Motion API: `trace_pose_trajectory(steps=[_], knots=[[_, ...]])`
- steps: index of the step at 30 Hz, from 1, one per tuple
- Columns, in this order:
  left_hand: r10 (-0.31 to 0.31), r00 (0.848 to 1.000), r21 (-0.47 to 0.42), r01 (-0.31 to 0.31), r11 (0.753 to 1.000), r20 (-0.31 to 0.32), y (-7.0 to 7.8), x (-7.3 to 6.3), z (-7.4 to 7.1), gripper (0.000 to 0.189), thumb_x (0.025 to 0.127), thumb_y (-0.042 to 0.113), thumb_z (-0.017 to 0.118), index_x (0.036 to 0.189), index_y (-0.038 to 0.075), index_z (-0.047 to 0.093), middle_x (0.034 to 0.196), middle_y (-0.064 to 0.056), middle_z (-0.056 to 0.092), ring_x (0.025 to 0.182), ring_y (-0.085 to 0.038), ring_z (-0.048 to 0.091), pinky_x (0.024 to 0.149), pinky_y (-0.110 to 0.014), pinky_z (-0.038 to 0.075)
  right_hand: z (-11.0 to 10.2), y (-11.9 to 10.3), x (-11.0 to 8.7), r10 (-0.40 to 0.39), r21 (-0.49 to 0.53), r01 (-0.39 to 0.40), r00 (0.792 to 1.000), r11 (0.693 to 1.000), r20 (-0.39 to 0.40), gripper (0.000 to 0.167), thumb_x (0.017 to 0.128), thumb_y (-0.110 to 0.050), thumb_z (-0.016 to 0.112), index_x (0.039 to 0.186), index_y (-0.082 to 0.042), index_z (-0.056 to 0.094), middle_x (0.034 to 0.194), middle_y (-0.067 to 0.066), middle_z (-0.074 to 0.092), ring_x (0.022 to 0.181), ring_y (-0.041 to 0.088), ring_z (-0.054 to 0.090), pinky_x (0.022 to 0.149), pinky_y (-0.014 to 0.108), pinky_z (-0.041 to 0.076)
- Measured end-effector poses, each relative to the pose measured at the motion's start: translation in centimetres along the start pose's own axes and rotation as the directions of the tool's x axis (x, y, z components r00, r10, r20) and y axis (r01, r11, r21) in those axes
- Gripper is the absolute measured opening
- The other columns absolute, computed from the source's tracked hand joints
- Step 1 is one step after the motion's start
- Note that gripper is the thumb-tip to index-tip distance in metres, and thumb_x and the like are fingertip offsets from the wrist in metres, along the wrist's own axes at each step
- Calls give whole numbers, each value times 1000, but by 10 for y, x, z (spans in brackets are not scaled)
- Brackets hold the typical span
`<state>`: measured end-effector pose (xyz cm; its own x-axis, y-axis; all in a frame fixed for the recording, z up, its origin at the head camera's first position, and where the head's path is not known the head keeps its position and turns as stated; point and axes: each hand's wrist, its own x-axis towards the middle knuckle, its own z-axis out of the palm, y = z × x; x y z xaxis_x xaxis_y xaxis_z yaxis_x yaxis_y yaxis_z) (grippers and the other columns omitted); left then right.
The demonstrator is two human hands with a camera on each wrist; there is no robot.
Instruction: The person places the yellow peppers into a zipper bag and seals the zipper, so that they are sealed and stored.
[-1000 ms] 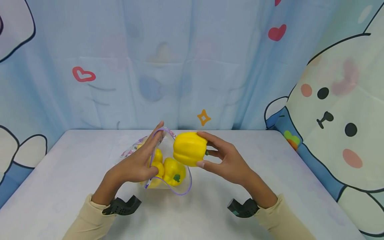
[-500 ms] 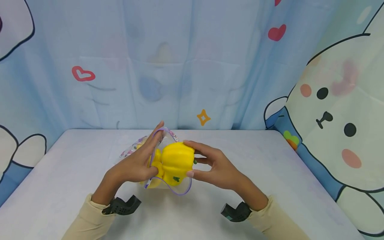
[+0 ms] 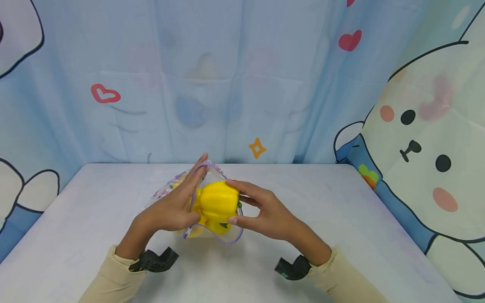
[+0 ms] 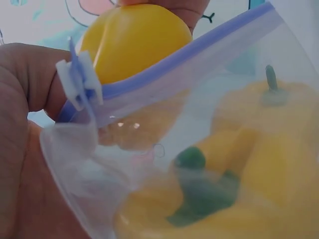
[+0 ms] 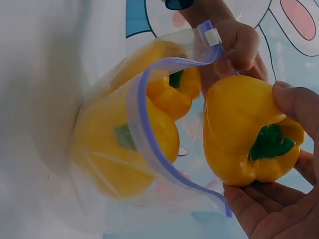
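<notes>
A yellow bell pepper [image 3: 219, 200] with a green stem is held by my right hand [image 3: 267, 212], thumb on one side and fingers on the other. It stands at the mouth of a clear zip bag [image 5: 144, 107] with a purple edge, overlapping it in the head view. Inside the bag lie several more yellow bell peppers [image 5: 112, 159], seen through the plastic. My left hand [image 3: 170, 210] grips the bag's edge and keeps its mouth spread, thumb close to the white zip slider [image 4: 82, 82]. Part of the bag is hidden behind that hand.
The bag rests on a white-covered table [image 3: 322, 189]. A pale blue curtain [image 3: 227, 84] with cartoon figures hangs behind it. Dark wrist cameras are strapped to both wrists, over beige sleeves [image 3: 110, 275].
My right hand has brought the bell pepper left and slightly down to the bag's mouth, now covering most of the bell peppers inside. My left hand and the bag have hardly moved.
</notes>
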<state>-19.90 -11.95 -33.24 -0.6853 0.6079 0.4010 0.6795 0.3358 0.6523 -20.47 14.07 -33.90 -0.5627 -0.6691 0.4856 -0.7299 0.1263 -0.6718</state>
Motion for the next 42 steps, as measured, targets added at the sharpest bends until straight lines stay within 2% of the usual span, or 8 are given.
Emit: trace_pose_trajectory(steps=[6, 11, 15, 22, 33, 37, 42], knots=[[-3, 1000, 20, 3, 1000, -5, 1, 1, 1, 102, 71, -2, 59, 155, 4, 1, 161, 5, -15, 146, -28, 12, 112, -55, 18, 7, 2, 2, -37, -57, 37, 999, 998, -6, 71, 84, -9, 75, 147, -7, 42, 145, 7, 46, 128, 22, 48, 103, 34, 40], [-11, 1000, 36, 12, 999, -21, 1, 1, 1, 102, 69, 0, 59, 155, 4, 5, 161, 5, -16, 147, -24, 4, 111, -58, 16, 13, 3, 4, -56, -113, 50, 997, 992, -51, 70, 84, -10, 74, 146, -4, 41, 147, 12, 43, 131, 25, 45, 103, 35, 40], [8, 999, 50, -6, 999, -31, 1, 1, 1, 99, 68, 0, 58, 154, 3, 9, 161, 3, -16, 147, -24, 0, 111, -60, 14, 16, 3, 4, -51, -151, 36, 994, 988, -99, 71, 84, -10, 75, 146, -6, 42, 148, 11, 42, 133, 24, 43, 103, 35, 40], [3, 1000, 50, -2, 999, -20, 3, 2, 4, 100, 70, 0, 57, 155, 2, 4, 160, 7, -16, 147, -17, -4, 113, -55, 11, 23, 4, 6, -38, -224, -13, 974, 975, -223, 70, 80, -10, 78, 143, -8, 47, 147, 8, 44, 134, 23, 42, 103, 35, 40], [15, 999, 50, -13, 999, -42, 3, 2, 3, 105, 67, -1, 59, 155, 2, 2, 161, 7, -15, 147, -17, -2, 113, -53, 14, 36, 4, 12, -55, -256, -29, 947, 966, -316, 73, 78, -8, 80, 142, -6, 47, 145, 7, 46, 130, 21, 45, 103, 32, 40], [12, 999, 51, -10, 999, -48, 3, 2, 2, 105, 67, -1, 59, 155, 2, 2, 161, 7, -14, 147, -17, -1, 113, -54, 14, 38, 4, 14, -65, -262, -26, 941, 965, -332, 74, 77, -8, 81, 142, -5, 46, 144, 7, 46, 130, 21, 45, 105, 32, 39], [7, 999, 48, -4, 999, -47, 3, 2, 3, 106, 67, -2, 59, 155, 2, 0, 161, 7, -15, 147, -17, -3, 114, -54, 13, 37, 6, 13, -66, -273, -20, 950, 962, -304, 74, 79, -12, 80, 144, -6, 46, 142, 12, 41, 126, 23, 45, 103, 32, 40]])
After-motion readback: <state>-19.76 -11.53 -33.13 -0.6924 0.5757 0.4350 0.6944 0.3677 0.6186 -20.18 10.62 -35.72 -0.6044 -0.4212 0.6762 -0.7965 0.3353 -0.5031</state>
